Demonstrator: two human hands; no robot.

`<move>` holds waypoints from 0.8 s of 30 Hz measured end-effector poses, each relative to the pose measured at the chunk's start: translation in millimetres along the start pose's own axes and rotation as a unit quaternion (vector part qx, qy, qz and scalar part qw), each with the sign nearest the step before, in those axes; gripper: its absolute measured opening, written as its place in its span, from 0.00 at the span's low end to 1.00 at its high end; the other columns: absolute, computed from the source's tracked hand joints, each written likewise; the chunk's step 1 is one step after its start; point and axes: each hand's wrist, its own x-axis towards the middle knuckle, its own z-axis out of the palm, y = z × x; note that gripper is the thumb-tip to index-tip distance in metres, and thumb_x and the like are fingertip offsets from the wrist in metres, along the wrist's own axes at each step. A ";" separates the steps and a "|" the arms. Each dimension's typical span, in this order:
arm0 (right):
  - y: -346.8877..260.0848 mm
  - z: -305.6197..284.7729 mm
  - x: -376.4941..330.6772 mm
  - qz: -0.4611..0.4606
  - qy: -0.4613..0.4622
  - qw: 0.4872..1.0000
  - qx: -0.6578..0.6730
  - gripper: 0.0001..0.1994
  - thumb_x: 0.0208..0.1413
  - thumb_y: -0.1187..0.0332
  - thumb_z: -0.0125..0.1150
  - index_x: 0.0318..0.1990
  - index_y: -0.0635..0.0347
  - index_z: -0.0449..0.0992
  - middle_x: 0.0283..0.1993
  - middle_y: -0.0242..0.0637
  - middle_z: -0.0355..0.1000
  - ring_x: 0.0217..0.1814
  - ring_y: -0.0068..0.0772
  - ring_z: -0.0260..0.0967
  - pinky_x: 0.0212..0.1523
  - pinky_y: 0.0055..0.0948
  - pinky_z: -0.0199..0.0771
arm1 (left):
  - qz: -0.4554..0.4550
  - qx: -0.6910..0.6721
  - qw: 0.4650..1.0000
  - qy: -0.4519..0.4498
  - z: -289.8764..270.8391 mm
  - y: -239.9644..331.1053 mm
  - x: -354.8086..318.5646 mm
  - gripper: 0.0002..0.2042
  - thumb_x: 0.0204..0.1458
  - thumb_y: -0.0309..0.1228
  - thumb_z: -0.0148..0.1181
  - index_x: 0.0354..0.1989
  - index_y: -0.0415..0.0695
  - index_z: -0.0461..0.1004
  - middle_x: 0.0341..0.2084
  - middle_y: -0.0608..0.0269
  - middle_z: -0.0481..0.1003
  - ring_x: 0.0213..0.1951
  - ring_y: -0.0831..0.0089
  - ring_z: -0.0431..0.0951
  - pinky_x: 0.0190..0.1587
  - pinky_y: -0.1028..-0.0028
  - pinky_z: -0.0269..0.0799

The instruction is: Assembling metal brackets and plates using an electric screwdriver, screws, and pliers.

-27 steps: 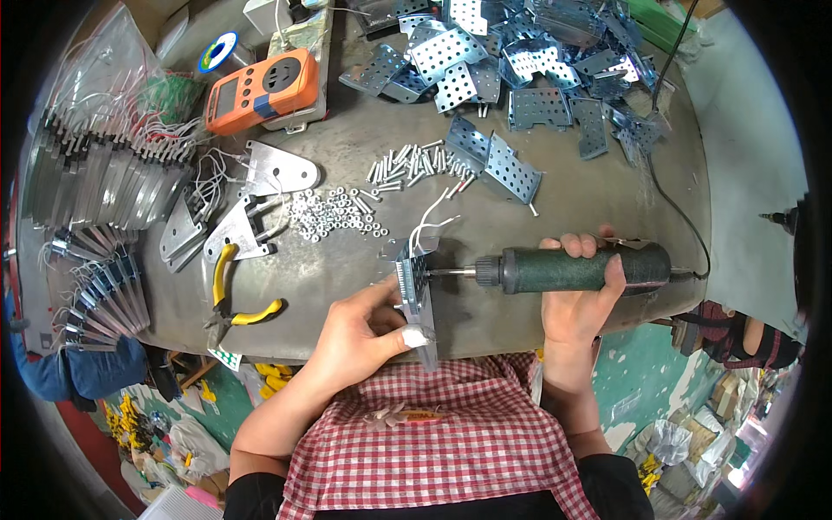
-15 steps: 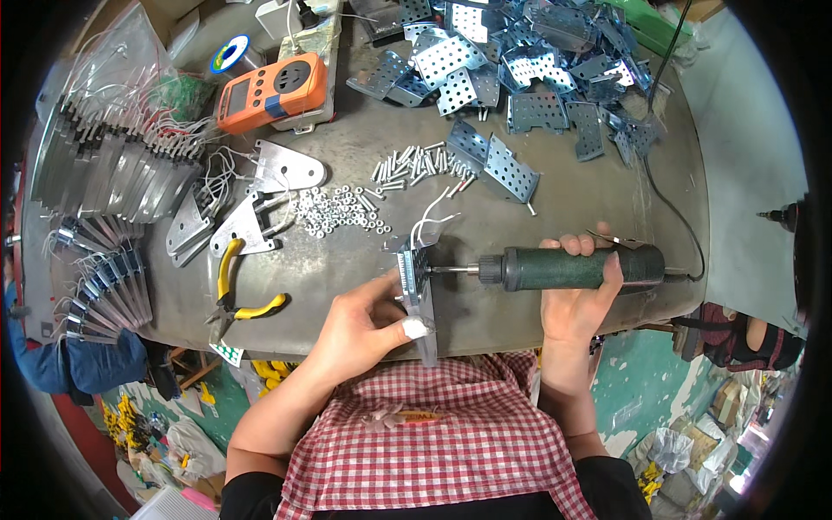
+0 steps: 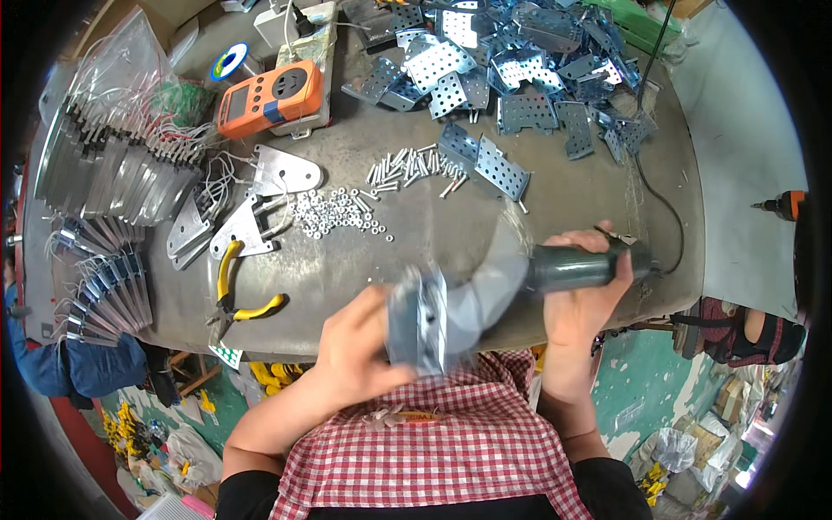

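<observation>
Head view shows your left hand clamped on a blurred metal bracket at the table's near edge, your right hand wrapped around the green electric screwdriver just beside it.

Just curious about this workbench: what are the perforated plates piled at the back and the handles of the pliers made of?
The perforated blue-grey plates look like plated sheet metal: thin, bent, shiny. The pliers' yellow handles seem plastic or rubber coated: smooth, bright, uniform.

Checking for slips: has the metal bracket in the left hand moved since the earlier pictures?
Yes. The metal bracket, blurred in the left hand, has come nearer the person, now overhanging the table edge above the checked apron.
</observation>
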 end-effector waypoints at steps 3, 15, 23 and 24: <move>-6.2 1.3 -10.8 0.079 -0.064 0.985 0.143 0.18 0.49 0.61 0.56 0.47 0.55 0.64 0.30 0.25 0.59 0.38 0.21 0.60 0.48 0.35 0.57 | 0.163 0.023 0.983 0.077 12.1 -7.3 -0.6 0.21 0.34 0.23 0.60 0.43 0.45 0.70 0.46 0.46 0.67 0.42 0.51 0.73 0.41 0.63 0.72; -20.5 -25.5 -16.0 0.029 -0.015 0.997 0.065 0.20 0.47 0.62 0.58 0.48 0.55 0.63 0.30 0.26 0.58 0.37 0.24 0.59 0.48 0.35 0.56 | 0.127 0.317 0.937 0.066 -3.1 -35.0 48.5 0.20 0.33 0.18 0.54 0.40 0.42 0.67 0.33 0.60 0.72 0.34 0.60 0.72 0.35 0.65 0.68; -18.0 -25.3 -15.2 0.033 -0.011 0.998 0.054 0.20 0.47 0.62 0.58 0.48 0.55 0.63 0.29 0.27 0.59 0.37 0.24 0.59 0.48 0.35 0.56 | -0.164 -0.264 0.948 0.062 5.3 -3.7 5.2 0.09 0.44 0.20 0.58 0.33 0.39 0.65 0.33 0.58 0.72 0.37 0.74 0.71 0.40 0.74 0.67; -17.6 -24.4 -15.6 0.034 -0.012 0.998 0.050 0.20 0.47 0.62 0.58 0.47 0.55 0.63 0.29 0.27 0.59 0.37 0.24 0.59 0.48 0.35 0.56 | -0.179 -0.362 0.912 0.076 8.6 4.0 0.2 0.10 0.45 0.21 0.58 0.33 0.39 0.64 0.33 0.57 0.72 0.37 0.73 0.71 0.41 0.73 0.67</move>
